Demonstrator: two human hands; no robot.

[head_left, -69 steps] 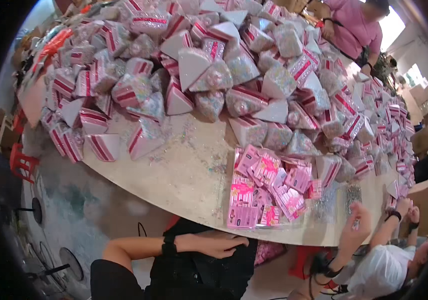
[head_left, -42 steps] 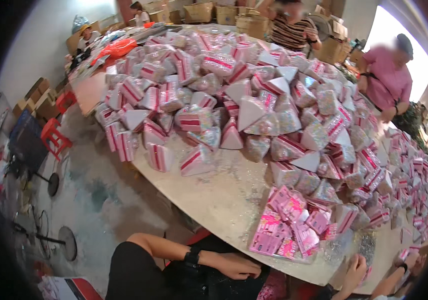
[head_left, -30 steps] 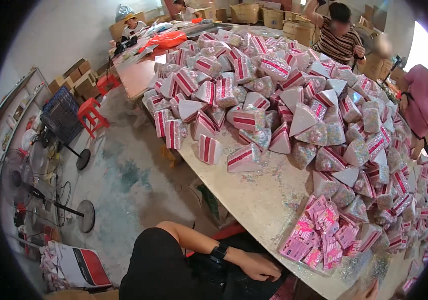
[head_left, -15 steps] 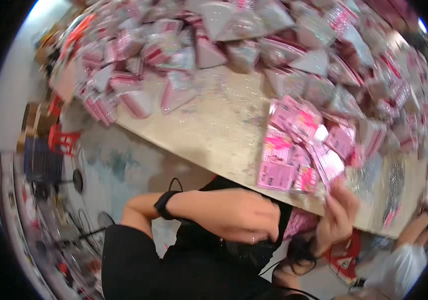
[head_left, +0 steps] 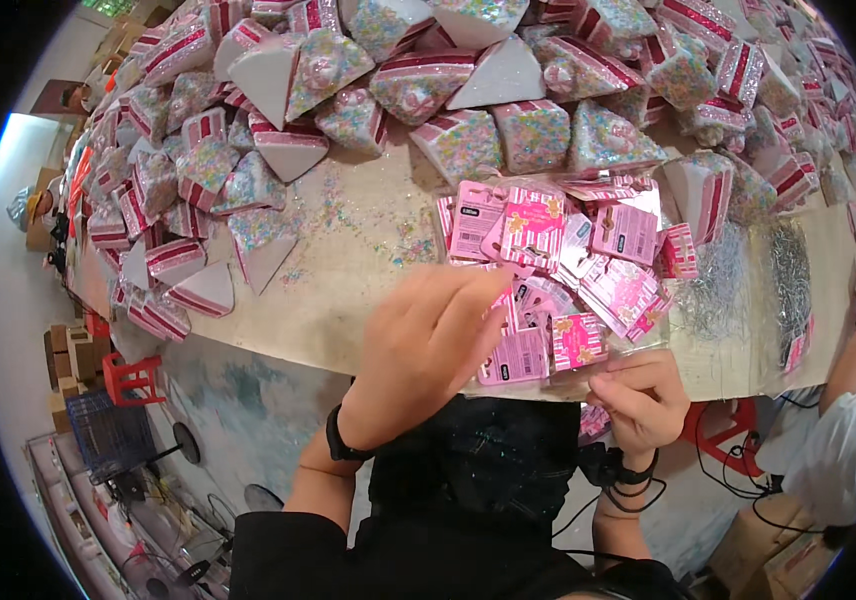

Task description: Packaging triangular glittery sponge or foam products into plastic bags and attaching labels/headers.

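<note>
1. The small rectangular pink-and-white printed cards (head_left: 623, 235) lay heaped and overlapping in a shallow clear plastic tray (head_left: 636, 347) near the front edge of the table.
2. The left hand (head_left: 433, 345), blurred, was over the tray's left side, covering some cards. Its fingers were bent and close together; whether they pinched a card could not be told.
3. The right hand (head_left: 645, 402) was at the tray's front right corner, thumb and fingertips drawn together; whether anything thin lay between them could not be told.
4. A black band (head_left: 344, 438) circled the left wrist, and a black strap with a dark cable (head_left: 653, 497) was at the right.
5. Just right of the tray lay a loose spread of thin silvery strands (head_left: 713, 290), with a denser grey bundle (head_left: 791, 285) beyond.
6. Behind the tray rose a large pile of white-and-pink cake-slice-shaped wedges (head_left: 533, 135), many sprinkled with pastel flecks, on the pale beige tabletop (head_left: 338, 310).
7. At the far right was another person's white sleeve (head_left: 838, 460); at left, a red plastic stool (head_left: 131, 380) stood on the floor.
</note>
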